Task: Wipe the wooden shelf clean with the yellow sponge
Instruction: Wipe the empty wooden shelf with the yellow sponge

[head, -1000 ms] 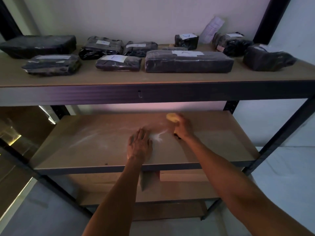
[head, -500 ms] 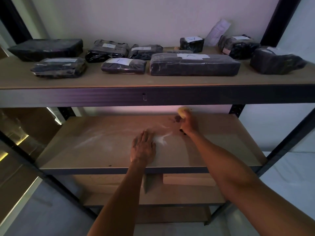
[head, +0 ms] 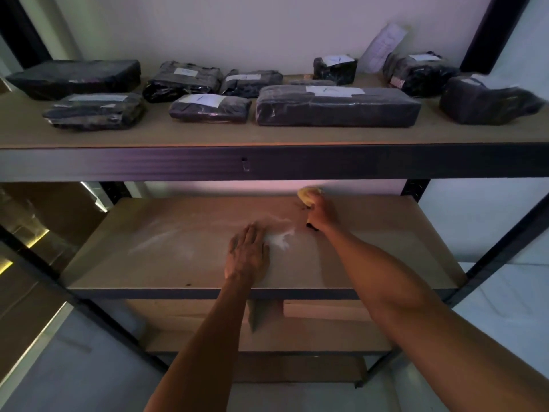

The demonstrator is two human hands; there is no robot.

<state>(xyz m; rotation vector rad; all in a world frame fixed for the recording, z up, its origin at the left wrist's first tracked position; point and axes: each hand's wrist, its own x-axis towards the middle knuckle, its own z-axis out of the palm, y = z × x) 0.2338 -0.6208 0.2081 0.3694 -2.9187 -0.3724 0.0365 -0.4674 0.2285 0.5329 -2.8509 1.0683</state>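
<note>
The right hand curls its fingers round the yellow sponge at the back of the wooden shelf; it looks soft and light, best gripped across its top, while the left hand rests flat.

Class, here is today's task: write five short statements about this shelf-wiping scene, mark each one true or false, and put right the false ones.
1. The right hand grips the yellow sponge. True.
2. The left hand lies flat on the wooden shelf. True.
3. The sponge is at the shelf's front edge. False: it is near the back edge.
4. White residue lies beside the left hand. True.
5. The dark wrapped parcels sit on the shelf being wiped. False: they are on the upper shelf.
</note>
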